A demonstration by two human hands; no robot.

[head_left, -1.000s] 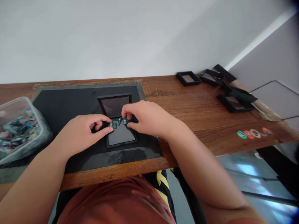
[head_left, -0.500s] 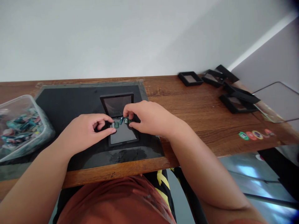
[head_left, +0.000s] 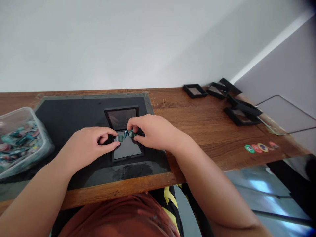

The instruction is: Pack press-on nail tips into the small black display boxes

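A black hinged display box (head_left: 127,151) lies open on the dark mat, its windowed lid (head_left: 120,119) tilted up at the back. Across the upper part of its base runs a row of small glossy green pieces (head_left: 121,138) that look like press-on nails. My left hand (head_left: 86,144) pinches the leftmost nail between thumb and index finger. From the other side, my right hand (head_left: 155,131) has its thumb and curled index finger closed about the nail at the right end, which the fingers partly hide. A dark teal nail (head_left: 125,134) lies slanted between the hands.
A clear plastic tub (head_left: 44,144) heaped with teal and pink pieces stands at the left. Several black frame boxes (head_left: 195,90) lie at the back right by the wall. Round colourful stickers (head_left: 263,147) are on the wooden table (head_left: 187,115).
The whole view has shifted slightly, so the table sits lower and a little further left. Both hands stay at the ends of the row of nails, with little visible movement.
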